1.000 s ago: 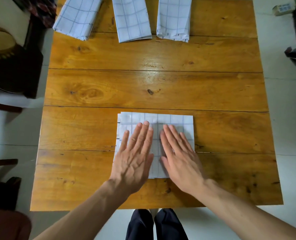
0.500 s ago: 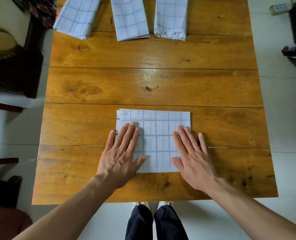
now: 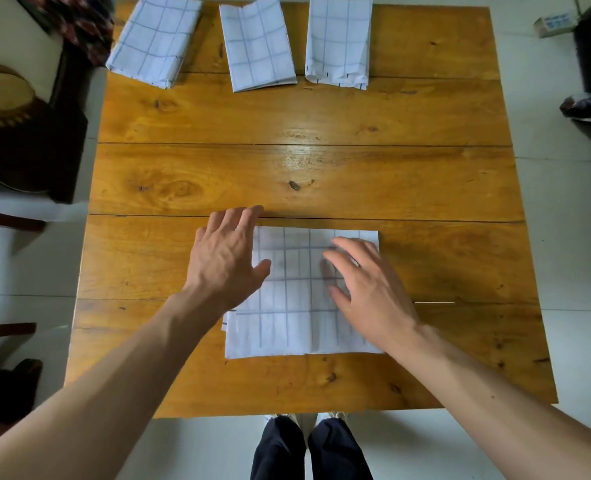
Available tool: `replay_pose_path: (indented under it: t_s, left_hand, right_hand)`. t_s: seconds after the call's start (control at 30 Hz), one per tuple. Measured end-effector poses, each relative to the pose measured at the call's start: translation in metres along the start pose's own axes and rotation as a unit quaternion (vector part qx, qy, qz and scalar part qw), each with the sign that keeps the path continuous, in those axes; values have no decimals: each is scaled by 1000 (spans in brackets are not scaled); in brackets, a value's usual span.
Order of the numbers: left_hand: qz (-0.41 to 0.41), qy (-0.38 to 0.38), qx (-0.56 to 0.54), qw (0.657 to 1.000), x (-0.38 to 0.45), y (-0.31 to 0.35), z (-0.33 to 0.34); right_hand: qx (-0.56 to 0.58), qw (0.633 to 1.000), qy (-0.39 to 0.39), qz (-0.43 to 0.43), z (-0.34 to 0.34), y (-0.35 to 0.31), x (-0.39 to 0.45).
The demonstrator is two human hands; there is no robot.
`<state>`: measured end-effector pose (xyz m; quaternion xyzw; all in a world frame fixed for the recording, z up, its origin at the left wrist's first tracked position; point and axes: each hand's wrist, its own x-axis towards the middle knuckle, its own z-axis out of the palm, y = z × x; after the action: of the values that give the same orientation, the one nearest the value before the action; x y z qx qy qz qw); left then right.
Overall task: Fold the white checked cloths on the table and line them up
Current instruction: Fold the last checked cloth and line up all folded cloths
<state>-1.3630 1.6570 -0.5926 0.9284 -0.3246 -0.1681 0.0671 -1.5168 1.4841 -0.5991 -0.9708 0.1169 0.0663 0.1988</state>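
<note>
White checked cloth (image 3: 297, 299) lies folded at lower centre of the table (image 3: 425, 188); my left hand (image 3: 226, 258) and right hand (image 3: 366, 292) hover spread, gripping nothing.

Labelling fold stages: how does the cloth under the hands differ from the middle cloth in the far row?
The near cloth is a wide rectangle; the middle far cloth is a narrower strip. The near cloth lies by the table's front edge under the left hand and right hand; the middle far cloth lies untouched at the far edge. Both are white with a blue check.
</note>
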Motion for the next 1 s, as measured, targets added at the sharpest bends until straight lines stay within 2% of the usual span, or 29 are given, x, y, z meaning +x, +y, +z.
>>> replay_pose_path:
  t_s: [0.2, 0.3, 0.43, 0.6, 0.77, 0.9, 1.0]
  left_hand:
    - [-32, -38, 28, 998, 13, -1, -3]
    - [-66, -56, -22, 996, 11, -3, -3]
    - [-90, -22, -162, 982, 6, -5, -7]
    - [-41, 35, -249, 967, -1, 1, -27]
    - [31, 85, -299, 950, -5, 25, -60]
    - [90, 94, -330, 935, -10, 41, -89]
    - [104, 71, -296, 947, -15, 36, -100]
  right_hand:
    - [-3, 999, -33, 21, 4, -3, 7]
    - [1, 999, -32, 17, 4, -1, 7]
    - [24, 999, -25, 23, -1, -2, 10]
    - [91, 994, 66, 2, -24, -15, 26]
    - [110, 991, 53, -59, -54, -27, 47]
    - [152, 982, 73, -79, -78, -24, 52]
    - [185, 975, 82, -87, -94, -18, 44]
